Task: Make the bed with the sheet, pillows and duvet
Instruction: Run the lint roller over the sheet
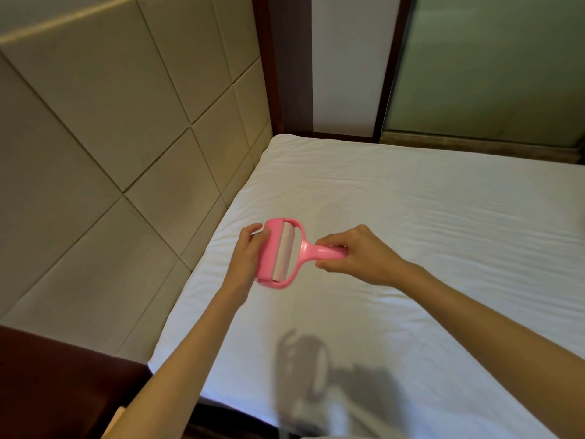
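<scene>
A white sheet lies spread and lightly wrinkled over the mattress, which fills the right and lower part of the view. Above it I hold a pink lint roller with a pale roll in its frame. My right hand grips the roller's handle. My left hand holds the pink cover at the roller's head, fingers curled round its edge. No pillows or duvet are in view.
A padded beige headboard rises along the left of the bed. A dark wooden frame and frosted glass panels stand behind the far edge. A dark wooden surface sits at the lower left.
</scene>
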Demonstrator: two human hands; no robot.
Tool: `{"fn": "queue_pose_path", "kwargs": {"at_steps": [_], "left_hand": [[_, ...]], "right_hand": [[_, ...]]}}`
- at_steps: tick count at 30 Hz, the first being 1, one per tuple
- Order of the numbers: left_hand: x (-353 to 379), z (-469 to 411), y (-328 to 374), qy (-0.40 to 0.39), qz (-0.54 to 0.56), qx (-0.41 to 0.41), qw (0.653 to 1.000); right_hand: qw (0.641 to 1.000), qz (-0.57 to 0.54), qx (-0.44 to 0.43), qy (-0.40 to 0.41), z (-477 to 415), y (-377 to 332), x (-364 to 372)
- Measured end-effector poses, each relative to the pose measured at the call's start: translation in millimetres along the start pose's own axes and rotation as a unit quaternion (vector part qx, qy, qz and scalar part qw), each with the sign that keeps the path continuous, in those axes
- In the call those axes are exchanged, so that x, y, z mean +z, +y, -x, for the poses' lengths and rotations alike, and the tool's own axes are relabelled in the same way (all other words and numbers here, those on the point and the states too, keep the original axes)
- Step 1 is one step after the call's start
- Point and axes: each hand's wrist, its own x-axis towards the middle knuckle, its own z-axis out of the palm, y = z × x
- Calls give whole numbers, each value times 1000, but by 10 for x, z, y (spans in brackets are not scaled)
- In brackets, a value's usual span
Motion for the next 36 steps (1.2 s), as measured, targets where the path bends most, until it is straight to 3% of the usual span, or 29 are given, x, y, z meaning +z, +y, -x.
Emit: {"fn": "queue_pose_path", "kwargs": {"at_steps": [4,10,15,20,29,36], "left_hand": [[-166,124,-248,12,83,-44,995],[-353,300,-557,74,283,-109,950],[-728,349,-882,155,329,-134,922],[-1198,508,-1467,244,372,-185,876],[-2139,1087,-2724,424,229,-310,819],[-2569,1568,-3638,414,30,-412,811]], "right_hand": [[1000,-14,10,25,-129,-40,223],[1000,1,19,6,-333,-196,715],[994,2,31,-105,-477,-275,1225],[963,-9,83,-257,-574,-269,1720],[901,106,106,-408,-646,-31,2456],[871,152,98,-456,-625,-2,2862]]}}
